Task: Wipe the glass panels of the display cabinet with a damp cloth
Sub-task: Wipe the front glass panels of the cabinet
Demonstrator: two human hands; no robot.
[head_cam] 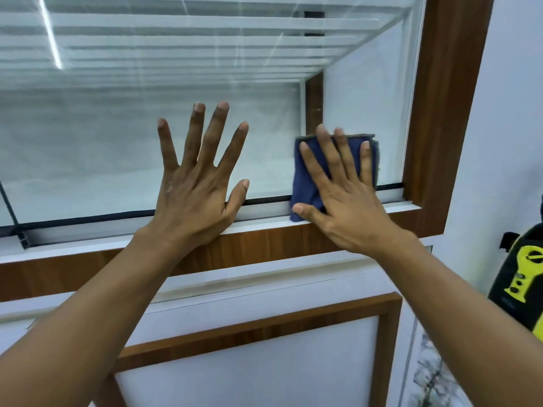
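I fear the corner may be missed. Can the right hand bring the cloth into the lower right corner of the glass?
Probably yes. The right hand presses the blue cloth flat on the glass panel just left of that corner, and nothing lies between the cloth and the wooden frame.

Wood-framed glass panel [117,148]: blue cloth [305,189] flat against lower-R corner; poss. shelves [205,23] behind.

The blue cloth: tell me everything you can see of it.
The cloth is dark blue, soft-looking fabric with a grey edge, folded into a rectangular pad. It lies flat against the glass panel near its lower right corner, lower edge lapping the white rail. The right hand presses it with straight fingers.
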